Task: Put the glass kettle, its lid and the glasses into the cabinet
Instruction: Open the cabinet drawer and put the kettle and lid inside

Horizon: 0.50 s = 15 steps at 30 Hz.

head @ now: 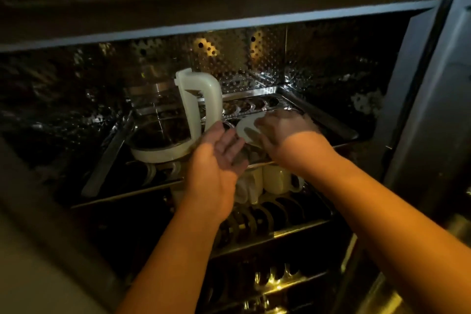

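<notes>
Head view: the cabinet [331,41] was seen open, the glass kettle [163,122] stood on its upper rack just left of the left hand [219,153], which was spread empty; the lid [248,132] was gripped by the right hand [283,127].

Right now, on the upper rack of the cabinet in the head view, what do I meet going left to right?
Glass kettle with its white handle → left hand, open → white lid → right hand, holding the lid → the rack's bare right rim.
</notes>
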### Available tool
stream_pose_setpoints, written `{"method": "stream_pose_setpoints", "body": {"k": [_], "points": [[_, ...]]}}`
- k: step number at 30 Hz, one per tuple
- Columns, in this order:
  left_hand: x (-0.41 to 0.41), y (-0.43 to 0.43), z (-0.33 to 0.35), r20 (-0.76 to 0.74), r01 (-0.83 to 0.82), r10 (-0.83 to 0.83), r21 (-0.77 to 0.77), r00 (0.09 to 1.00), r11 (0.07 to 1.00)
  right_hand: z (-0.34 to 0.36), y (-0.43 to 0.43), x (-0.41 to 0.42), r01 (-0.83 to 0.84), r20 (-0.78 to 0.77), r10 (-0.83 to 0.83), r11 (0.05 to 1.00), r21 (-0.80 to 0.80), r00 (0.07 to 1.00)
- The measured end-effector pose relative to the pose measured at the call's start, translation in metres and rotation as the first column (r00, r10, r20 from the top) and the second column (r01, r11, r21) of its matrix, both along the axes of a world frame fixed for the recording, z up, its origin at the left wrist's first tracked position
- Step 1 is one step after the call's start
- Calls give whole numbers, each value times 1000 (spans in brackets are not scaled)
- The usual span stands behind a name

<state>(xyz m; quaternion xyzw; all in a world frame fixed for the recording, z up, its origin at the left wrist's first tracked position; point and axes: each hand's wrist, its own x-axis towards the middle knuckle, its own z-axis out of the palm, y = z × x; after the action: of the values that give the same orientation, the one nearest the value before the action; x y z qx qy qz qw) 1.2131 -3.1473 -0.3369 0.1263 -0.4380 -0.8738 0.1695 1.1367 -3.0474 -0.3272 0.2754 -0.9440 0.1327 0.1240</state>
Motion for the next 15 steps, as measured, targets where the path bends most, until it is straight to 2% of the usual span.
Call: {"method": "stream_pose_setpoints", "body": {"k": [2, 4, 6, 8, 9, 10, 11, 12, 13, 15], "points": [[7, 9, 5, 1, -2, 2, -65, 1000, 998, 0, 4, 12, 4, -18, -4, 1000, -4, 1000], [14, 17, 12, -5, -16, 15, -197, 1000, 980, 2, 9, 23, 14, -32, -13, 999, 36, 999], [22, 24, 18, 2, -11, 13, -413, 1000, 911, 7, 14, 33, 21, -21, -20, 998, 53, 1000], [27, 28, 22, 29, 9, 11, -615, 1000, 788, 13, 18, 44, 32, -16, -31, 997, 71, 999], [30, 29, 24, 63, 26, 28, -711, 998, 702, 16, 20, 50, 32, -15, -31, 996, 85, 999], [33, 29, 25, 120, 61, 67, -820, 991, 569, 18, 22, 56, 29, -10, -28, 995, 95, 1000], [37, 29, 25, 182, 120, 125, -913, 975, 391, 20, 25, 61, 22, -3, -22, 995, 98, 1000], [40, 28, 23, 231, 189, 183, -957, 956, 219, 23, 28, 67, 17, 6, -17, 996, 93, 1000], [46, 29, 25, 249, 235, 226, -968, 942, 88, 27, 32, 73, 15, 15, -16, 996, 86, 1000], [59, 32, 30, 238, 275, 275, -956, 931, -104, 36, 39, 86, 14, 31, -17, 997, 80, 999]]}}
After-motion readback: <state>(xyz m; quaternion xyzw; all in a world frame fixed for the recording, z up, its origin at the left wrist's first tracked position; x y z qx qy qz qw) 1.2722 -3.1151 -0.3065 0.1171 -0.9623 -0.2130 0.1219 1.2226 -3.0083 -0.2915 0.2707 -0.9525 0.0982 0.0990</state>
